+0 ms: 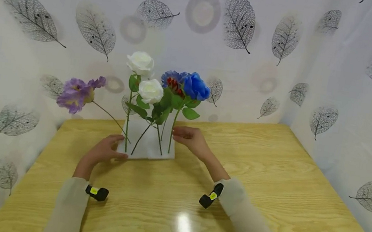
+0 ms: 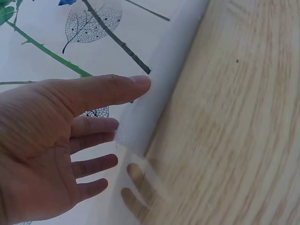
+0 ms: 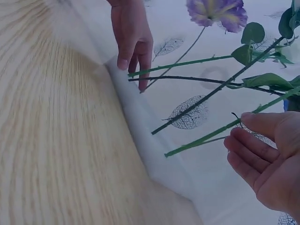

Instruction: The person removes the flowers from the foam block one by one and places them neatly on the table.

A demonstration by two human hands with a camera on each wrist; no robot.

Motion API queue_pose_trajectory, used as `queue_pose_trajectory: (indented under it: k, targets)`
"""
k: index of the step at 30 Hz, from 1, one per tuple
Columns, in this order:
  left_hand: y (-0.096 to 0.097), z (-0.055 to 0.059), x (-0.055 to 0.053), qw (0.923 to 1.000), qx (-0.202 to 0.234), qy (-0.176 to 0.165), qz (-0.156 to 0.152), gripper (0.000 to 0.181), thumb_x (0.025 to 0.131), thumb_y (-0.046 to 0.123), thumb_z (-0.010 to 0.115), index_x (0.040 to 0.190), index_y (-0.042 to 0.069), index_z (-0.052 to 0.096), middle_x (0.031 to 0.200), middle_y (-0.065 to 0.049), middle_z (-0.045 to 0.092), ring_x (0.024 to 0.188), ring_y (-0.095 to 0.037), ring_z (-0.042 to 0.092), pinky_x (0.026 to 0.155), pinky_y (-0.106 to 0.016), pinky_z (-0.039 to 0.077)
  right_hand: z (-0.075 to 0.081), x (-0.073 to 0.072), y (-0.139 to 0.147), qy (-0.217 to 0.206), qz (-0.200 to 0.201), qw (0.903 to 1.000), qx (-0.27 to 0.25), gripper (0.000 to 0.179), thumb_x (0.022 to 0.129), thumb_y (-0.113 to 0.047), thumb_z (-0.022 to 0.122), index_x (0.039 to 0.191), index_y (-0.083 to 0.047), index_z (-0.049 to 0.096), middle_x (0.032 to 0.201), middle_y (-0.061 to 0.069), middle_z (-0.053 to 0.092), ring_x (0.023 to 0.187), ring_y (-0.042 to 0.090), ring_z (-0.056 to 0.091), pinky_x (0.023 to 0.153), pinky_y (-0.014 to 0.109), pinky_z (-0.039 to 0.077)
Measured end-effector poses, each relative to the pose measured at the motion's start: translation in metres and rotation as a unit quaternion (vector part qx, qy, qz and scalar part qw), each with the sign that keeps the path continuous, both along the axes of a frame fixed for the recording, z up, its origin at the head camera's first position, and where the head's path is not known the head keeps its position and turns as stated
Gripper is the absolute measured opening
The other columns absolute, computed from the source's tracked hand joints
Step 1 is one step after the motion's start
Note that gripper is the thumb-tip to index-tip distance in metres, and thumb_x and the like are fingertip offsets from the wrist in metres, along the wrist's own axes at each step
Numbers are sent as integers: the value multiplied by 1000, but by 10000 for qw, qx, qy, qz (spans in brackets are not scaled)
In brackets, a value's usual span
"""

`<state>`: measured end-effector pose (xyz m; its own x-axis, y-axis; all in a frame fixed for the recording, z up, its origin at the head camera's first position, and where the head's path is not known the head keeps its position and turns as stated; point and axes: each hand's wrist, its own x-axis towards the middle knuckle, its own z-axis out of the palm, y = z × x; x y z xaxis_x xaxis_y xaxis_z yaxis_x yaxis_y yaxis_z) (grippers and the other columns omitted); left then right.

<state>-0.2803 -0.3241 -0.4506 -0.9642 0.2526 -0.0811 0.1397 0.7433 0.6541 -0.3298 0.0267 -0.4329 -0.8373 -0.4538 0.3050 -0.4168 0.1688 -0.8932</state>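
Beside the left edge of a white pad-like base [image 1: 148, 142], my left hand [image 1: 104, 150] spreads its thumb and fingers. The left wrist view shows that thumb [image 2: 136, 84] straight along the pad's front edge. My right hand [image 1: 191, 138] is at the pad's right side, its thumb and fingertips pinching the green stem [image 1: 170, 141] of a blue rose [image 1: 195, 86]. Two white roses [image 1: 140, 63], a blue-and-red flower [image 1: 174, 86] and a purple iris-like flower [image 1: 76, 94] also stand there. The iris leans left. How the stems are fixed is hidden.
The pad stands near the back of a wood-grain table [image 1: 269, 183]. Behind and beside it hangs a pale curtain [image 1: 249, 73] printed with leaf skeletons. A bright light reflection lies on the tabletop in front. Both forearms wear black wrist cameras [image 1: 211, 196].
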Motion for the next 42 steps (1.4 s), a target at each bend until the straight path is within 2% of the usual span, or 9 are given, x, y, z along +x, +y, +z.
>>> queue_pose_trajectory:
  k: [5, 12, 20, 27, 30, 36, 42]
  targets:
    - [1, 1, 0, 10000, 54, 43, 24, 87, 89, 33, 80, 155, -3, 36, 162, -30, 27, 148, -53, 25, 120, -68, 25, 0, 1, -8, -115, -272, 9991, -305, 32, 96, -12, 72, 123, 5, 71, 120, 19, 74, 111, 27, 72, 92, 31, 60]
    - [-1, -5, 1, 9998, 135, -36, 138, 90, 88, 34, 81, 156, -2, 34, 163, -29, 26, 150, -52, 21, 121, -67, 22, -15, 2, -18, -193, -206, 9984, -495, 28, 96, -10, 71, 121, 3, 73, 124, 23, 71, 110, 29, 73, 89, 24, 59]
    - [0, -7, 3, 9998, 58, 65, 177, 90, 86, 33, 83, 154, -5, 36, 161, -31, 28, 149, -53, 23, 122, -66, 20, -18, 4, -17, -100, -266, 9984, -480, 29, 96, -8, 70, 121, 6, 71, 124, 25, 70, 104, 23, 75, 87, 24, 60]
    - [1, -4, 2, 9997, 66, 129, 193, 90, 86, 32, 84, 153, -6, 37, 161, -32, 28, 149, -53, 23, 123, -65, 20, -14, 5, -19, 240, -333, 9982, -429, 27, 96, -2, 68, 119, 12, 70, 121, 32, 68, 104, 39, 73, 84, 25, 61]
    - [0, -4, 3, 9997, 82, 84, 216, 90, 86, 32, 84, 154, -5, 37, 162, -31, 27, 150, -53, 22, 123, -65, 19, -13, 7, -20, 316, -443, 9977, -407, 25, 96, -2, 69, 117, 11, 71, 117, 30, 70, 102, 38, 73, 83, 25, 61]
    - [0, -5, 2, 9997, 100, 25, 240, 90, 87, 33, 83, 155, -3, 36, 163, -30, 27, 150, -52, 21, 122, -66, 20, -10, 11, -23, 104, -742, 9962, -453, 21, 92, -7, 75, 109, 6, 76, 108, 21, 77, 98, 29, 76, 82, 27, 62]
    - [-1, -7, 1, 9997, 120, 40, 212, 90, 87, 33, 82, 155, -3, 36, 163, -30, 26, 151, -51, 21, 123, -66, 20, -7, 12, -25, -297, -871, 9941, -577, 20, 90, -9, 77, 106, 4, 78, 112, 20, 76, 104, 29, 74, 85, 30, 62]
